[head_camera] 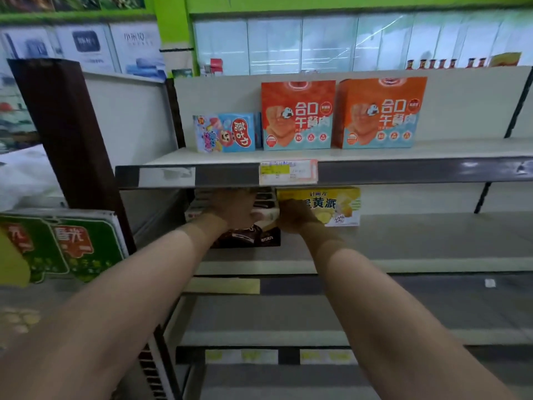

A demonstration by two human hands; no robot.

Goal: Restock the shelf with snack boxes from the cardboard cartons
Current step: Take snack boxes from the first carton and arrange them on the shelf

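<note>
Both arms reach under the upper shelf's front edge [219, 176]. The left hand [233, 209] grips a stack of chocolate snack boxes [253, 236] on the middle shelf [432, 241]. The right hand [294, 216] presses the left end of a yellow egg-yolk pie box [331, 204] — its grip cannot be told. Rightward of that hand, the shelf lies bare — open room.

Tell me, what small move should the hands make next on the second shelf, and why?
Probably push the cream box fully back onto the stack of dark boxes and let go. The left hand and right hand both rest on it, and it sits close beside the yellow box, so it seems nearly placed. Exact grip is hard to see.
</note>
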